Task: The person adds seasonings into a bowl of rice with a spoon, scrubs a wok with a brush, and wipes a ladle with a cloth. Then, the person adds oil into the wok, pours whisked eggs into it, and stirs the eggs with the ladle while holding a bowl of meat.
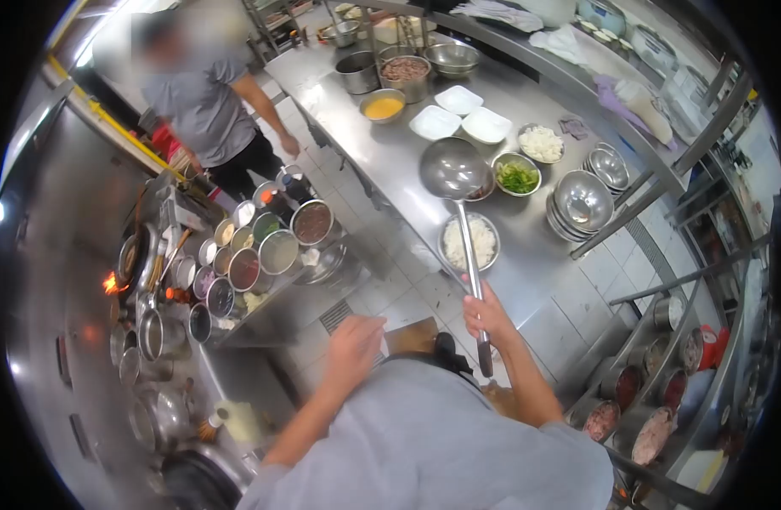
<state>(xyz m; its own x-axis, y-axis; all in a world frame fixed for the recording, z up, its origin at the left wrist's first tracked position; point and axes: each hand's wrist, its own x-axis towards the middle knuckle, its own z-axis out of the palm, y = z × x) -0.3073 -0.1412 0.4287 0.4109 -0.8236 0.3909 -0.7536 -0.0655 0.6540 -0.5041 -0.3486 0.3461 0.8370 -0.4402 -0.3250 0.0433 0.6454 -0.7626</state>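
My right hand [489,311] is wrapped round the long metal handle of a big, round-bowled ladle [455,167]. The ladle's bowl hangs over the steel table and partly hides a small bowl [484,189] behind it. The handle crosses in front of a bowl of white rice [482,241] at the table's near edge. Beside the ladle stands a bowl of chopped green vegetables [518,176], with another bowl of white food [541,143] beyond it. My left hand [355,344] is in front of my body, fingers loosely extended and nothing visible in them.
The steel table [356,127] also bears white square dishes [435,123], a bowl of yellow liquid [382,105] and stacked metal bowls [582,202]. Left are seasoning containers [279,252] and a stove flame [112,283]. A person [203,110] stands beyond them. Shelves [628,387] hold meat at right.
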